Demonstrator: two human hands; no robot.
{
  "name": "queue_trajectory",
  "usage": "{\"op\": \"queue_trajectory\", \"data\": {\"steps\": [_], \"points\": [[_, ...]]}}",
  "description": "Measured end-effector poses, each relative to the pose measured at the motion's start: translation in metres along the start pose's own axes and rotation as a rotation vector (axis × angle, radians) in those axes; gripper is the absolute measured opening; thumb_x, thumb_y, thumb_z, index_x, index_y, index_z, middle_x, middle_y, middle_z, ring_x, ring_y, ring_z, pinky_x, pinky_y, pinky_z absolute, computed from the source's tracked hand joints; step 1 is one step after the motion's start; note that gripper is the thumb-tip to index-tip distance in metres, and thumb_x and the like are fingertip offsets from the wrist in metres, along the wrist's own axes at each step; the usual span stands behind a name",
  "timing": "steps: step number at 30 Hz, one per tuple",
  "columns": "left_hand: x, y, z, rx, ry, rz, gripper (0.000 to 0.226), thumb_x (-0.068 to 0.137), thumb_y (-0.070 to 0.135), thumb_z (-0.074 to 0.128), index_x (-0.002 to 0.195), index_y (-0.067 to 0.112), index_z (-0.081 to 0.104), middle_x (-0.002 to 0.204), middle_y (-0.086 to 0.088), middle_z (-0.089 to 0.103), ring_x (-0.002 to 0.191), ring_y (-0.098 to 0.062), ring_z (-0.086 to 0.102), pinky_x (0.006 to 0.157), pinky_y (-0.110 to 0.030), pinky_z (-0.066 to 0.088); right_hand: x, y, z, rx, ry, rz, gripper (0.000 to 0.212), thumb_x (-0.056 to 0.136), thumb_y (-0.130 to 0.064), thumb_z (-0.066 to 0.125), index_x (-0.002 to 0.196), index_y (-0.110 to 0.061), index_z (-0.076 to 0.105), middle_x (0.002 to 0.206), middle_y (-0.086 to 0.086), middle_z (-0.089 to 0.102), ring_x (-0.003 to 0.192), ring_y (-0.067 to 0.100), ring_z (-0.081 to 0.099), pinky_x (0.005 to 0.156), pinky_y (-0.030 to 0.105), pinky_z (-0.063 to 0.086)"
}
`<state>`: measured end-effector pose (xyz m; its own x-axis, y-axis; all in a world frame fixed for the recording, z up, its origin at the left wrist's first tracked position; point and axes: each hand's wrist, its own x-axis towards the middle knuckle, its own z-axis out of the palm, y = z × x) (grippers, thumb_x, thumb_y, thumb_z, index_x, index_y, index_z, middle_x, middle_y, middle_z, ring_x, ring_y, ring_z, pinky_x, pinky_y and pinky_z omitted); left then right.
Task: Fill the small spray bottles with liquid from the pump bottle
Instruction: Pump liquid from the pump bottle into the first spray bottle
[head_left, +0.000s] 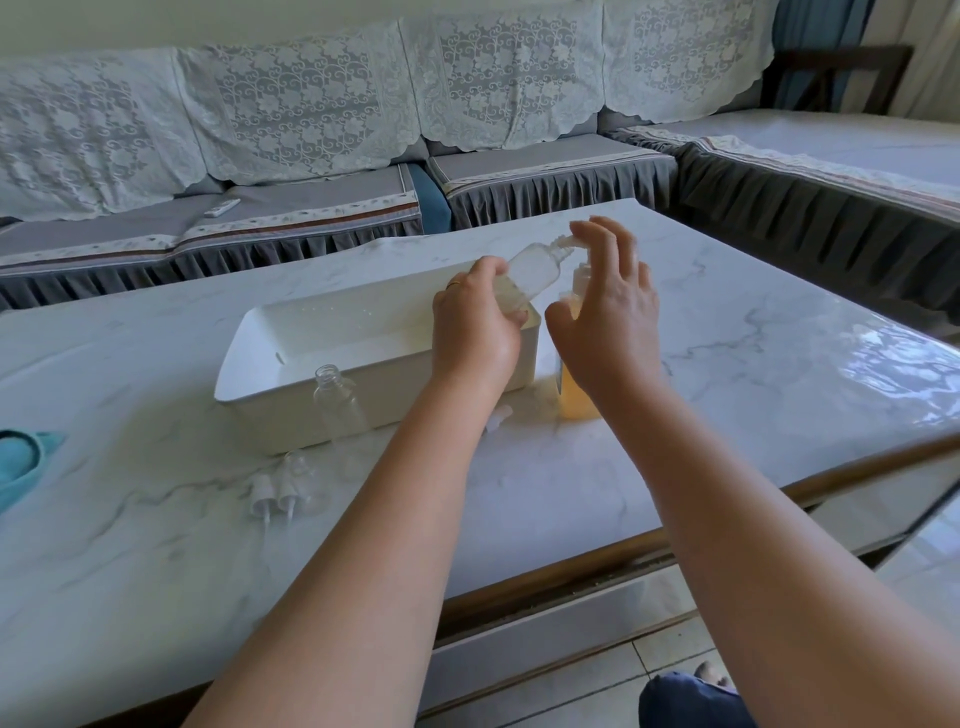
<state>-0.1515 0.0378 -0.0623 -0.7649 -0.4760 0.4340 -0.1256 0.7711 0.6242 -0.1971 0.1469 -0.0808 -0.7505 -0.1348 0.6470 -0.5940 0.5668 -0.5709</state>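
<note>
At one o'clock from the white tray, left hand curled round a small spray bottle, tilted, neck touching the pump bottle spout. Right hand spread, fingers straight, pressing the pump head. Likely risk: neck drifting off the spout, spilling amber liquid onto the marble table. Another empty bottle waiting at seven o'clock, sprayer caps beside.

bare forearms, gold ring

White tray on marble counter. Teal cloth at left edge. Remote on lace-covered sofa.
</note>
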Motion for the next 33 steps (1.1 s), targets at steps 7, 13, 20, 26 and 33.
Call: {"op": "queue_trajectory", "data": {"steps": [7, 13, 20, 26, 33], "points": [[-0.002, -0.002, 0.000, 0.013, 0.000, 0.003, 0.042, 0.084, 0.013, 0.070, 0.119, 0.021, 0.049, 0.111, -0.003, 0.061, 0.107, -0.026, 0.054, 0.078, -0.030, 0.041, -0.004, 0.003, 0.002, 0.005, -0.014, -0.007, 0.068, 0.072, -0.017, 0.058, 0.138, -0.023, 0.044, 0.149, -0.004, 0.037, 0.115, 0.030, 0.049, 0.100, 0.041, 0.036], [0.001, 0.000, -0.004, -0.005, 0.029, 0.017, 0.037, 0.084, 0.013, 0.070, 0.113, 0.018, 0.048, 0.109, -0.002, 0.061, 0.106, -0.026, 0.054, 0.076, -0.028, 0.038, 0.002, 0.000, -0.002, 0.006, -0.001, -0.042, 0.069, 0.074, -0.018, 0.055, 0.142, -0.020, 0.043, 0.151, -0.002, 0.036, 0.122, 0.028, 0.045, 0.105, 0.038, 0.035], [0.000, 0.001, -0.005, -0.006, 0.027, 0.030, 0.037, 0.084, 0.014, 0.070, 0.115, 0.017, 0.049, 0.109, -0.002, 0.060, 0.107, -0.025, 0.053, 0.077, -0.026, 0.037, 0.004, -0.002, -0.002, 0.023, 0.014, -0.032, 0.065, 0.075, -0.016, 0.056, 0.139, -0.019, 0.045, 0.149, -0.001, 0.038, 0.123, 0.028, 0.045, 0.106, 0.039, 0.035], [-0.001, -0.001, -0.004, -0.001, 0.028, 0.024, 0.036, 0.084, 0.013, 0.070, 0.113, 0.017, 0.048, 0.109, -0.003, 0.060, 0.106, -0.027, 0.054, 0.077, -0.029, 0.040, -0.002, 0.000, 0.002, -0.053, -0.019, -0.020, 0.070, 0.075, -0.019, 0.059, 0.142, -0.023, 0.039, 0.153, -0.004, 0.031, 0.123, 0.029, 0.045, 0.104, 0.040, 0.035], [-0.002, -0.004, -0.001, 0.008, 0.007, 0.019, 0.037, 0.084, 0.013, 0.070, 0.114, 0.017, 0.048, 0.111, -0.003, 0.059, 0.108, -0.026, 0.053, 0.079, -0.027, 0.040, -0.009, 0.005, 0.006, -0.073, -0.042, -0.027, 0.072, 0.075, -0.025, 0.061, 0.142, -0.022, 0.037, 0.153, -0.002, 0.029, 0.119, 0.031, 0.047, 0.104, 0.043, 0.036]]}}
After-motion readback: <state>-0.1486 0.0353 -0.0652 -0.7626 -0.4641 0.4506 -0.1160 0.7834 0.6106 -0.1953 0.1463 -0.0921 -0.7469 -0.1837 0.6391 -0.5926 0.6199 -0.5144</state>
